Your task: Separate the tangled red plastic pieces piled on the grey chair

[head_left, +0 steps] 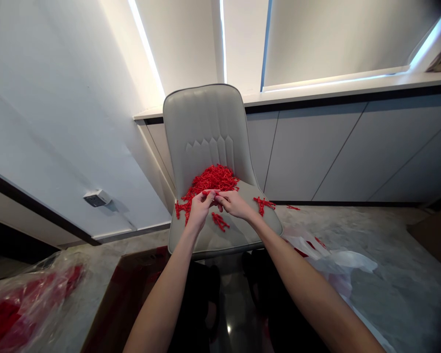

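A grey padded chair [206,115] stands in front of me, with a heap of small red twisted pieces [216,176] at the back of its seat. Over the seat, just in front of the heap, my left hand [202,203] and my right hand [231,202] meet, fingers closed on a small red piece [207,192] between them. Its exact shape is partly hidden by the fingers. Below my hands a loose red piece [220,221] lies on the seat. More red pieces [263,204] rest at the seat's right edge, and others [183,208] at its left.
A long low cabinet [308,152] runs behind the chair. Clear bags with red contents lie on the floor at left [25,304] and right [338,260]. An open cardboard box [113,294] is beside my legs. A socket [97,197] juts from the left wall.
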